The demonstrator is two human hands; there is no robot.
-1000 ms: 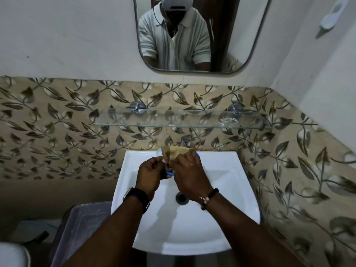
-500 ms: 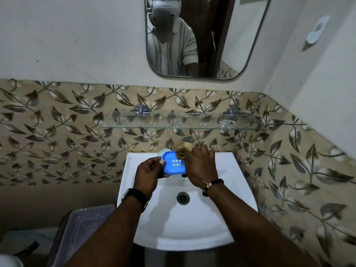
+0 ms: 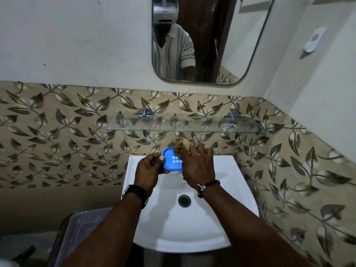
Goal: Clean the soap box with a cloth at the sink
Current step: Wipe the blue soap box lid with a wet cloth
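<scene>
Head view, left hand (image 3: 147,171) gripping soap box (image 3: 172,160), right hand (image 3: 198,166) pinching cloth (image 3: 181,146) over sink (image 3: 227,214), glass shelf (image 3: 173,125) above

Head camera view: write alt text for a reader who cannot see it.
Over a white sink, the left hand holds a blue soap box while the right hand presses a tan cloth onto it. Behind are leaf-patterned tiles, a glass shelf and a mirror.

A white sink (image 3: 227,218) stands empty below a glass shelf (image 3: 183,125).
</scene>
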